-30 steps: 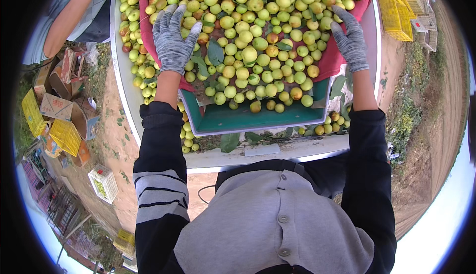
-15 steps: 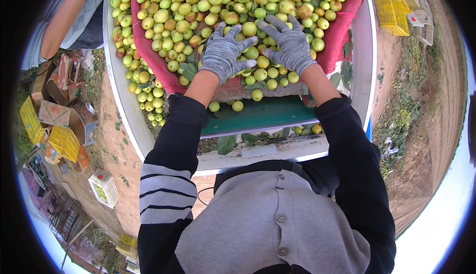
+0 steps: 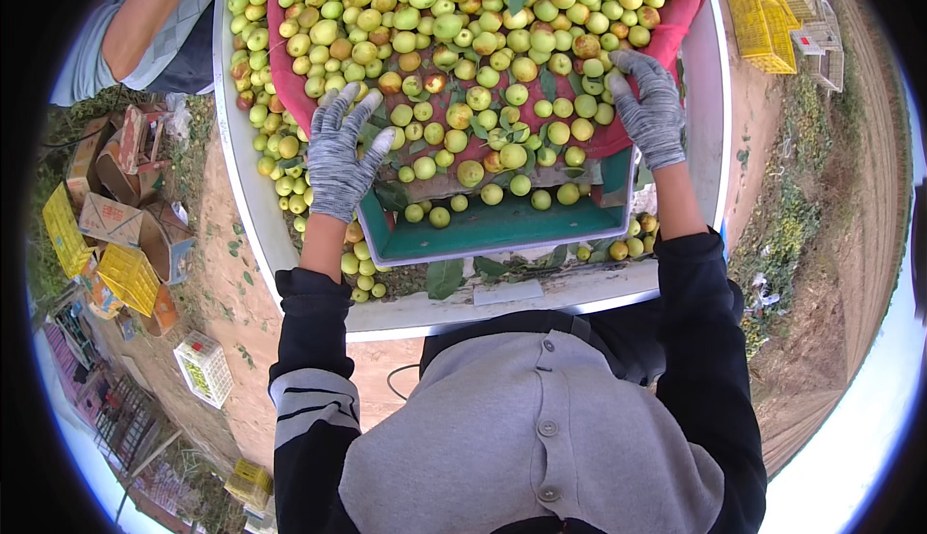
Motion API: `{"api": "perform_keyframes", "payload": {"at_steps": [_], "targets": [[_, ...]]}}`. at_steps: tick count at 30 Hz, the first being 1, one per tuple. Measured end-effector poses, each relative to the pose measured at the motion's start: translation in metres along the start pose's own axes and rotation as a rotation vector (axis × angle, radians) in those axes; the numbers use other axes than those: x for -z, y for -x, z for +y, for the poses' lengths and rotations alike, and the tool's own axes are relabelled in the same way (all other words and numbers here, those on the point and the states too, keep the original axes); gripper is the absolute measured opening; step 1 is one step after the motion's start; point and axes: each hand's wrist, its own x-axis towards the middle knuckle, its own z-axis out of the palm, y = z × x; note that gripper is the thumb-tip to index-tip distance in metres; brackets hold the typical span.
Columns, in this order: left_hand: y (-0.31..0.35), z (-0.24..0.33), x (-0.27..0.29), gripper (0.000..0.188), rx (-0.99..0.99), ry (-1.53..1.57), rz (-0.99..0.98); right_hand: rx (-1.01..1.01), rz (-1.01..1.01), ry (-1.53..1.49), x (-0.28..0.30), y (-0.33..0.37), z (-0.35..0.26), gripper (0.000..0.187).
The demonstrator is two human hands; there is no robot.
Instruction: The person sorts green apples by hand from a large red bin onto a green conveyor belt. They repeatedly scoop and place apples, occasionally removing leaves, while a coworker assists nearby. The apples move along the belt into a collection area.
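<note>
A heap of small round green fruits with reddish patches, which look like jujubes [image 3: 446, 26], spreads over a large white-rimmed bin [image 3: 724, 119] and a red cloth [image 3: 291, 78] inside it. My left hand [image 3: 340, 153], in a grey knit glove, rests at the cloth's left edge with fingers spread and nothing in them. At the right edge my gloved right hand [image 3: 653, 114] lies over the cloth, thumb and fingers apart. Between my hands, scattered fruits lie on a slope leading to a green trough [image 3: 512, 224], where several have gathered.
Another person's bare arm [image 3: 154, 14] reaches in at the upper left. Cardboard boxes [image 3: 111, 220] and yellow crates [image 3: 128, 278] sit on the ground at left, with a white crate [image 3: 203, 370] nearer. More yellow crates [image 3: 760, 27] stand at far right. Loose leaves [image 3: 445, 279] lie along the bin's near edge.
My hands have parted from the middle of the heap, left hand leftward and right hand rightward to the cloth's edges. Fruits between them are now more spread out, and more of the green trough shows.
</note>
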Motion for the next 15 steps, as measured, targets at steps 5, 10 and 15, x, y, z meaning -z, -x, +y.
{"api": "perform_keyframes", "payload": {"at_steps": [5, 10, 15], "targets": [[-0.063, -0.044, 0.014, 0.072, 0.083, -0.288, 0.068, 0.072, -0.058, 0.2, 0.006, -0.06, 0.011, 0.039], [-0.103, -0.051, -0.011, 0.089, 0.161, -0.526, -0.134, 0.193, -0.252, 0.137, -0.064, -0.11, -0.037, 0.057], [-0.107, -0.055, -0.017, 0.089, 0.151, -0.468, -0.141, 0.175, -0.406, 0.283, -0.125, -0.101, -0.1, 0.061]]}}
